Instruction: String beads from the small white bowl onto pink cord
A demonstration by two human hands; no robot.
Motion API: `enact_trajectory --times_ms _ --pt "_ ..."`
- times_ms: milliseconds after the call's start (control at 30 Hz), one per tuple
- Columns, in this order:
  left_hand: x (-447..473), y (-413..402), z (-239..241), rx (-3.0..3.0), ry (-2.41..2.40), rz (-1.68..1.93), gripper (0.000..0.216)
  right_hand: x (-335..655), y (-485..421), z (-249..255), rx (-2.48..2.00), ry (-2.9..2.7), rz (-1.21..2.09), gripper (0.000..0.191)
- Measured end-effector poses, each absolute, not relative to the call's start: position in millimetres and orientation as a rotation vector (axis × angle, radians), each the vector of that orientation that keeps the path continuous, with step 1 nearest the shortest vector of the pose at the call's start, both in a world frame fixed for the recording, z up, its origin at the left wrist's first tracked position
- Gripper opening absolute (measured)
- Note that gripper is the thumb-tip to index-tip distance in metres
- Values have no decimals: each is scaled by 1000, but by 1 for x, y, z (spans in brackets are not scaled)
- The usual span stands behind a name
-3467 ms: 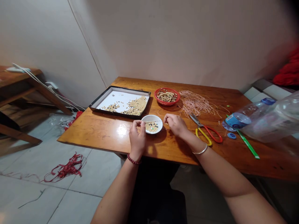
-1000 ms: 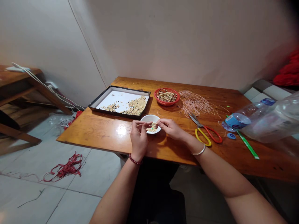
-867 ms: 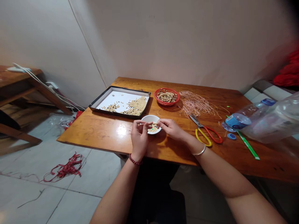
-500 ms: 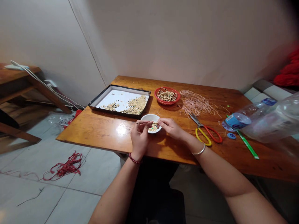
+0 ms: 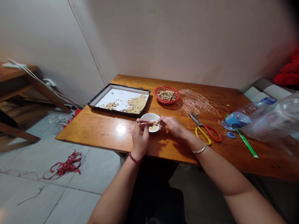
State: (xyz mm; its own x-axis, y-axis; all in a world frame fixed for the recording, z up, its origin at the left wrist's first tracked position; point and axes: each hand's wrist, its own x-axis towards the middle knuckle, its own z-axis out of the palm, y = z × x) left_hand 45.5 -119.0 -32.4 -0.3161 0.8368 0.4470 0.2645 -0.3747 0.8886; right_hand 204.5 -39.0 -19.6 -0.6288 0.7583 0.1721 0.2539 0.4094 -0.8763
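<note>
Over a small white bowl [image 5: 150, 116] with pale beads inside, both my hands work close together. A short string of pale beads [image 5: 159, 125] spans the gap between my fingertips. My left hand [image 5: 140, 134], with a dark red bead bracelet at its wrist, pinches one end with thumb and forefinger. My right hand [image 5: 173, 125], a silver bangle on its wrist, has its fingers closed on the other end. The fingers partly hide the string and the bowl's front.
A black-edged tray [image 5: 98, 97] of loose beads lies behind to the left. Beyond the bowl stands a red basket [image 5: 167, 101] of bead strings beside pink cords [image 5: 196, 101]. Scissors [image 5: 203, 129], a green strip [image 5: 247, 143] and plastic bottles [image 5: 238, 119] lie right.
My right fingers have shifted and curled lower beside the bowl, and more of the bead string shows between my hands. My left hand has barely moved.
</note>
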Motion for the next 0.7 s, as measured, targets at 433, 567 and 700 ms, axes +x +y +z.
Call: enact_trajectory --times_ms 433,567,700 --pt "50 -126 -29 1749 1509 1606 8 195 -52 -10 -687 -1918 1555 42" --pt "51 -124 -30 1678 1544 1635 10 193 -50 -11 -702 -1993 1442 39" --pt "50 -123 -26 1555 1545 1653 14 195 -46 -12 -740 -2024 1356 37"
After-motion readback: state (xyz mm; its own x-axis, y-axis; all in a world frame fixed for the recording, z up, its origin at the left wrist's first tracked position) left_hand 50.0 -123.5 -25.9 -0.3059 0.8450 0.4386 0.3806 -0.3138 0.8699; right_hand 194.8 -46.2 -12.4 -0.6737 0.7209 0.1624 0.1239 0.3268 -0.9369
